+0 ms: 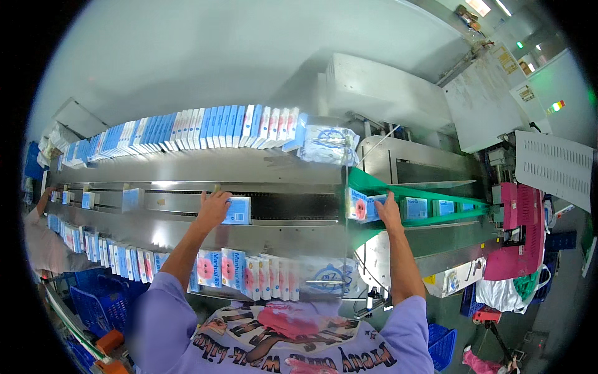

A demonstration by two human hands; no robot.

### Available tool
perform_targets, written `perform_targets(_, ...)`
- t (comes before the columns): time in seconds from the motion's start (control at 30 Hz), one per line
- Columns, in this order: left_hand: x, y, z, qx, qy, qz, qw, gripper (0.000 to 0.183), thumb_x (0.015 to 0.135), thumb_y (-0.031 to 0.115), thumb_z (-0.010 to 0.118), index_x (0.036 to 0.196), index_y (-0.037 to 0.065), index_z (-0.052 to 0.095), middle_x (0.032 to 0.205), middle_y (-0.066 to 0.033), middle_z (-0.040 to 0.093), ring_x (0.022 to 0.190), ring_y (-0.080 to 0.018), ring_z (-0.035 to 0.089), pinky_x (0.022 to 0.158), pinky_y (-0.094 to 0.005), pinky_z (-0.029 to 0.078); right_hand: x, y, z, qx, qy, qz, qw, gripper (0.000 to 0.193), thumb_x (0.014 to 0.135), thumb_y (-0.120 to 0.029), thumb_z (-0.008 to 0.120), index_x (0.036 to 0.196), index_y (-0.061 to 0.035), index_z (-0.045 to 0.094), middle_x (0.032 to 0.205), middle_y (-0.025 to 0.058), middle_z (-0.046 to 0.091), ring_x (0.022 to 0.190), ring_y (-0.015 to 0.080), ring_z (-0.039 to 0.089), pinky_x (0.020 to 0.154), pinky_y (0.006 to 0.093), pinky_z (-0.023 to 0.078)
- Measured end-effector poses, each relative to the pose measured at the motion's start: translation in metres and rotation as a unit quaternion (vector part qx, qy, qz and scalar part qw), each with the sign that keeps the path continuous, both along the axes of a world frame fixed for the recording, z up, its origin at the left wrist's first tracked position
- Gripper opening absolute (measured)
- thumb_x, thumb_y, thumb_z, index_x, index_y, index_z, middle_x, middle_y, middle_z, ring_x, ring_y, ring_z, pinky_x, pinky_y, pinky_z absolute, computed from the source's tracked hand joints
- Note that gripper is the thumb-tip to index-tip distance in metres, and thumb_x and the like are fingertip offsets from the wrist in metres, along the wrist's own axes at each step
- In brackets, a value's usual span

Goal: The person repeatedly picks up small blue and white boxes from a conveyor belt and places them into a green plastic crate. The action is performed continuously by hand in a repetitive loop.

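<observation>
Blue-and-white box point(239, 210), green strips point(366, 181)

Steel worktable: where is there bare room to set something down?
Far steel strip, bare between the far carton row and conveyor channel; near steel strip, bare between channel and near carton row except where the left forearm crosses. Crowded: both rows, and between the green guides, around the right hand.

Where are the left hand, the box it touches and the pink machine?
Left hand point(215, 207), head view: back of hand.
Box point(240, 210), head view: blue upper face.
Pink machine point(528, 209), head view: upper cover.
</observation>
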State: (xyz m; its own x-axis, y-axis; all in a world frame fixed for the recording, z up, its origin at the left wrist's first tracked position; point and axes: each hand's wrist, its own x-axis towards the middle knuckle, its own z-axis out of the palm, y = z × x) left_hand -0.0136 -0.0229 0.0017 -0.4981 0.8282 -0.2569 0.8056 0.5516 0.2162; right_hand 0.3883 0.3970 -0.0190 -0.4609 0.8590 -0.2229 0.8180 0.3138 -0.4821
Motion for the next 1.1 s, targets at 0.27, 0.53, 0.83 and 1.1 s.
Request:
perform_targets(0.27, 0.023, 0.030, 0.006, 0.145, -0.021, 0.002, 0.989, 0.035, 0.091, 0.013, 0.054, 0.126, 0.012, 0.054, 0.125, -0.0101, 0.059, 0.121, -0.0287, 0.052, 0.107, -0.0570, 0.030, 0.012, 0.022, 0.021, 0.037, -0.036, -0.070, 0.996, 0.058, 0.088, -0.024, 0.064, 0.132, 0.0065, 0.043, 0.123, 0.0325, 0.055, 0.115, 0.0455, 0.054, 0.098, 0.0471, 0.044)
perform_targets(0.53, -0.113, -0.104, -0.035, -0.016, 0.115, 0.174, 0.978, 0.036, 0.089, 0.022, 0.051, 0.124, 0.012, 0.056, 0.125, -0.0124, 0.058, 0.121, -0.0329, 0.051, 0.099, -0.0620, 0.036, -0.005, -0.028, 0.044, 0.041, 0.145, 0.064, 0.987, 0.034, 0.093, -0.012, 0.056, 0.124, 0.0031, 0.056, 0.120, 0.0201, 0.062, 0.109, 0.0309, 0.061, 0.097, 0.0369, 0.046)
perform_targets(0.83, -0.103, -0.113, -0.079, -0.072, 0.087, -0.004, 0.994, 0.028, 0.085, 0.024, 0.058, 0.110, 0.013, 0.063, 0.114, -0.0066, 0.060, 0.118, -0.0281, 0.052, 0.090, -0.0713, 0.036, -0.020, -0.028, 0.001, -0.031, 0.140, 0.083, 0.986, 0.049, 0.092, -0.021, 0.059, 0.133, 0.0016, 0.046, 0.119, 0.0234, 0.060, 0.107, 0.0320, 0.061, 0.092, 0.0385, 0.047)
perform_targets(1.1, -0.015, -0.012, -0.009, -0.002, 0.001, 0.007, 1.000, 0.027, 0.093, 0.022, 0.052, 0.118, 0.014, 0.057, 0.118, -0.0064, 0.059, 0.115, -0.0262, 0.055, 0.101, -0.0661, 0.030, -0.006, -0.013, -0.001, -0.008, 0.020, 0.009, 1.000, 0.065, 0.085, -0.023, 0.065, 0.139, -0.0008, 0.038, 0.117, 0.0334, 0.059, 0.110, 0.0471, 0.057, 0.093, 0.0469, 0.046)
